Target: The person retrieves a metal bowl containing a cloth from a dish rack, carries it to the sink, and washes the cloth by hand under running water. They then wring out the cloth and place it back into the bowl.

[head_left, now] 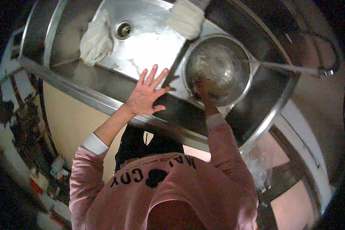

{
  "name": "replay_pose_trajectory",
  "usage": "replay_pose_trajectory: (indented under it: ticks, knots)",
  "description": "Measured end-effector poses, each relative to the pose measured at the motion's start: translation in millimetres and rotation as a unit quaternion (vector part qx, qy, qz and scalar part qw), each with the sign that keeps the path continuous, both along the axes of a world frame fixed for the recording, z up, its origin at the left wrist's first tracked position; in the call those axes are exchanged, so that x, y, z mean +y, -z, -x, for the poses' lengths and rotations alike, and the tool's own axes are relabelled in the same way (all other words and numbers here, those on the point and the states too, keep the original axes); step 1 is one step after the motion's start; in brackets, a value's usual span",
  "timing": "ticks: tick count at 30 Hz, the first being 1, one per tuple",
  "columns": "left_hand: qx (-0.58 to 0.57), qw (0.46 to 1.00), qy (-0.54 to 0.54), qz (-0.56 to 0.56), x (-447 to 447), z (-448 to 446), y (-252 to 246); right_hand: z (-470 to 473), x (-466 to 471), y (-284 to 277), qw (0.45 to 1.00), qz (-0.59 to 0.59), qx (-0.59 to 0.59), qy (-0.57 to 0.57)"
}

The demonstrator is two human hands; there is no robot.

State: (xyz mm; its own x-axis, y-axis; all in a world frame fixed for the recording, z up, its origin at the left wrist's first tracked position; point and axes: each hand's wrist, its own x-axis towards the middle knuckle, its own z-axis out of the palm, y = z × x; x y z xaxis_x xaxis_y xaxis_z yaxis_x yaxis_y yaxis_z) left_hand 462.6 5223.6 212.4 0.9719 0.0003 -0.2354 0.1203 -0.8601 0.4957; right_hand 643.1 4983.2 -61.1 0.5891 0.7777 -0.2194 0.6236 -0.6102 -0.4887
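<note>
Before me is a stainless steel sink point(143, 46) with a drain point(123, 30) in its floor. A round metal bowl point(248, 82) is at the right part of the sink. Its inside looks wet and shiny, though blur hides what it holds. My left hand point(145, 95) hovers or rests over the sink's near side, fingers spread and holding nothing; contact is unclear. My right hand point(201, 90) reaches into the bowl by its near left rim. Shadow and blur hide its fingers. A crumpled whitish cloth point(97, 41) lies left of the drain.
Another pale cloth point(187, 18) is at the far side, above the bowl. The sink's metal front edge point(103, 102) runs between me and the basin. Low on the right hangs or lies a clear plastic bag point(258, 166). Dim clutter point(31, 115) fills the left side.
</note>
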Motion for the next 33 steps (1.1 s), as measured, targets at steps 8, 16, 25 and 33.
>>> replay_pose_trajectory:
  ticks: [8, 16, 25, 33]
  knots:
    - [-0.018, 1.0, 0.01, -0.007, 3, 2, 0, -146, 10, -8, 0.989, 0.093, -0.113, 0.012]
    - [0.021, 1.0, 0.001, -0.011, 0, 3, 1, -75, 43, 5, 0.99, -0.048, 0.068, -0.113]
    - [0.012, 1.0, 0.009, -0.006, -5, -1, 3, -53, -48, 24, 0.96, -0.1, 0.112, 0.235]
    - [0.005, 0.999, 0.025, -0.027, -9, -2, 2, -74, -62, 21, 0.812, -0.302, 0.283, 0.411]
